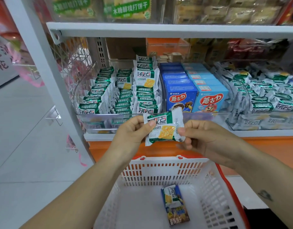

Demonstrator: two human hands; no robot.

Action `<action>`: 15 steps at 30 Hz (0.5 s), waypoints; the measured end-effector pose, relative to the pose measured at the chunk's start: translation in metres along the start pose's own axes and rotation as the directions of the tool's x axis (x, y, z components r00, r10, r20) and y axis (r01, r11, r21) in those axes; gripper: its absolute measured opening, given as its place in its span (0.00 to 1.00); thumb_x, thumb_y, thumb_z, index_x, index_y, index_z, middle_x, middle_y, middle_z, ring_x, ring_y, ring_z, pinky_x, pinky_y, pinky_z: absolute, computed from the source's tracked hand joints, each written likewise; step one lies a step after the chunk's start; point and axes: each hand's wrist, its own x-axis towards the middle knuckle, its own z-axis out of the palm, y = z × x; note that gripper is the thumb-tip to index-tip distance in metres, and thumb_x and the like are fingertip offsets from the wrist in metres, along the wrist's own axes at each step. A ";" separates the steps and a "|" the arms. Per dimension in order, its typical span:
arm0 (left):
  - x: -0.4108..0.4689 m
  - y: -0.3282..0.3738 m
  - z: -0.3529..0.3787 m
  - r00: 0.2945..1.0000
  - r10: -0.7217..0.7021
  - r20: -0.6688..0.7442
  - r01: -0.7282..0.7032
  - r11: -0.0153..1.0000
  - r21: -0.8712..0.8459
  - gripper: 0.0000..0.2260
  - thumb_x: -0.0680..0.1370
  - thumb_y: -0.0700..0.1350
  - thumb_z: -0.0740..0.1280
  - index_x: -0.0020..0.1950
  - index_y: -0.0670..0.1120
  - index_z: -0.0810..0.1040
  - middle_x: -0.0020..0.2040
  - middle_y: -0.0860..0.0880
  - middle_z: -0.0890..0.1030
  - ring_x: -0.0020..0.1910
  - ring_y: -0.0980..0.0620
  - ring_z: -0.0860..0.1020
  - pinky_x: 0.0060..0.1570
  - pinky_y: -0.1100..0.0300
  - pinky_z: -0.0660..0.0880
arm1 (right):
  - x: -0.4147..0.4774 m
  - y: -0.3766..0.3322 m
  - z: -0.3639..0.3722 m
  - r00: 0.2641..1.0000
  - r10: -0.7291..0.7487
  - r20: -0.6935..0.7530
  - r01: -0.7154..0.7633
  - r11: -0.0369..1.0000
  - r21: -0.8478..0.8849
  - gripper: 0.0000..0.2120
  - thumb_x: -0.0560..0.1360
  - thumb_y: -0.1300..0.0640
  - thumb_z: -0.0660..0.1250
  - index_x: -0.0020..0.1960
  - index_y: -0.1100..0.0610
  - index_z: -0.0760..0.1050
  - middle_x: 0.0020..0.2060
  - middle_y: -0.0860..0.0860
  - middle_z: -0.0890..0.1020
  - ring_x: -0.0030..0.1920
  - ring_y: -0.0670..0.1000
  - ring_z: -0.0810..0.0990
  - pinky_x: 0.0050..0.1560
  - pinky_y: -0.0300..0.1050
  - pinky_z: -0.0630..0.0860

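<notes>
Leftward, clear bin point(109, 115): rows of green-and-white cracker packets point(121, 96) standing on edge, far back on the shelf.
Left hand point(132, 133): thumb and fingers pinching the held packet's left edge.
Held packet point(164, 129): green-and-white with a yellow cracker printed on it, slightly tilted, between both hands, just in front of the shelf edge and above the basket's far rim.
Right hand point(206, 138): thumb and forefinger pinching the held packet's right edge, other fingers curled beneath.
Blue boxes point(182, 96): two rows, just right of the clear bin.
Basket point(159, 161): white, near, holding a loose packet point(173, 195) and a small box point(178, 215), touching each other.
</notes>
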 end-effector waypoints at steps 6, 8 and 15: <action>-0.004 -0.007 0.001 0.990 0.075 0.121 -0.099 0.973 0.206 0.03 0.76 0.42 0.69 0.43 0.49 0.78 0.33 0.58 0.80 0.32 0.64 0.76 0.35 0.71 0.72 | -0.003 0.007 -0.006 0.983 -0.170 -0.065 0.117 0.866 -0.487 0.21 0.61 0.42 0.72 0.52 0.47 0.76 0.51 0.46 0.83 0.48 0.59 0.82 0.54 0.53 0.76; -0.008 -0.016 0.005 0.987 0.052 0.152 -0.088 0.966 0.245 0.03 0.75 0.43 0.70 0.43 0.51 0.79 0.37 0.57 0.81 0.34 0.63 0.77 0.36 0.71 0.72 | -0.004 0.021 -0.002 0.983 -0.181 -0.037 0.131 0.824 -0.552 0.14 0.66 0.49 0.75 0.48 0.49 0.76 0.47 0.45 0.83 0.42 0.61 0.81 0.47 0.55 0.78; -0.014 -0.090 0.008 0.996 -0.092 0.004 0.083 0.920 0.383 0.09 0.78 0.44 0.67 0.58 0.49 0.78 0.48 0.57 0.79 0.46 0.59 0.78 0.40 0.79 0.70 | 0.010 0.114 -0.021 0.981 0.102 -0.165 -0.175 0.835 -0.522 0.10 0.70 0.59 0.75 0.43 0.56 0.73 0.43 0.46 0.82 0.39 0.41 0.79 0.33 0.31 0.74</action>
